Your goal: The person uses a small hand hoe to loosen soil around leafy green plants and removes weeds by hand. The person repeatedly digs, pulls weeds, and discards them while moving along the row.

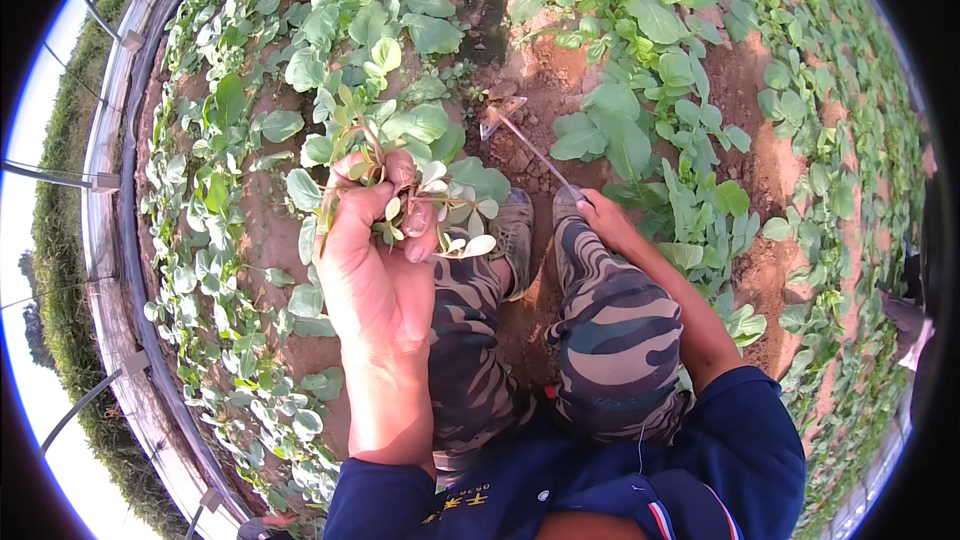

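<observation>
My left hand (375, 277) is raised palm up over the left crop row. Its curled fingers grip a small bunch of uprooted weeds (476, 225) with reddish stems and small oval leaves, purslane-like in look. My right hand (606, 219), low beside my right knee, is closed around the thin handle (534, 150) of a small hand hoe. The hoe's metal blade (491, 121) rests on the reddish soil (551, 82) ahead of my shoes, with dirt on it. My fingers partly hide the weed stems, and the handle's near end is hidden by my right hand.
Broad-leaved green crop plants (626, 135) stand in rows on both sides of the furrow where I squat. A pale concrete curb (112, 240) with metal hoops runs along the left. Parts of other people show: a hand (279, 519) at lower left, a shoe (904, 315) at far right.
</observation>
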A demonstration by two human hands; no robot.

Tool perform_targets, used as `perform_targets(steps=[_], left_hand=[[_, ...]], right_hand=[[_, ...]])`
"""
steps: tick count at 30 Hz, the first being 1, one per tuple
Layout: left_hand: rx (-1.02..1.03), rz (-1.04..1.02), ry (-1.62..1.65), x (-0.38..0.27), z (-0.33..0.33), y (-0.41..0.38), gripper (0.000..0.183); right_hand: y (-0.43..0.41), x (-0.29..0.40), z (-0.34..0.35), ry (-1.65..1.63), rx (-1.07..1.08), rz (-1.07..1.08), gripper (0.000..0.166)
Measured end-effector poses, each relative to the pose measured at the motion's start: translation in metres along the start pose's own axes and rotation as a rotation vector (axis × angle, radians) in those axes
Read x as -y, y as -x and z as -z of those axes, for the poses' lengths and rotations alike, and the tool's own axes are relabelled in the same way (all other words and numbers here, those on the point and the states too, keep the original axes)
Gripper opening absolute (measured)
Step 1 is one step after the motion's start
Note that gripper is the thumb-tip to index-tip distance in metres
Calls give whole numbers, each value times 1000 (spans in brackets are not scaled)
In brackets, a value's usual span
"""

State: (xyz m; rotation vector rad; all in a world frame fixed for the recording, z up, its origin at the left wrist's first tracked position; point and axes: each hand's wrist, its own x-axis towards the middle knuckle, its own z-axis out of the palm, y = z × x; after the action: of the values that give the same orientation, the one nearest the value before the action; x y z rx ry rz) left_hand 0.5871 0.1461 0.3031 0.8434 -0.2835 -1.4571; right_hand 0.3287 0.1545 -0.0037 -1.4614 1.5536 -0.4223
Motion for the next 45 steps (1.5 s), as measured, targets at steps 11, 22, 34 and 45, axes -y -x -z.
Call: perform_targets(steps=[11,22,34,45], left_hand=[[21,-22,2,1,-6,-9,21],[27,146,-137,1,-9,2,13],[-176,-29,-327,6,6,-17,33],[-192,-155,-287,-7,17,-39,27]], right_hand=[[-105,7,-2,92,-23,-166,44],[-140,138,95,297,101,5,28],[-323,112,-7,-301,-249,-36,37],[-320,123,-70,-975,93,-162,47]])
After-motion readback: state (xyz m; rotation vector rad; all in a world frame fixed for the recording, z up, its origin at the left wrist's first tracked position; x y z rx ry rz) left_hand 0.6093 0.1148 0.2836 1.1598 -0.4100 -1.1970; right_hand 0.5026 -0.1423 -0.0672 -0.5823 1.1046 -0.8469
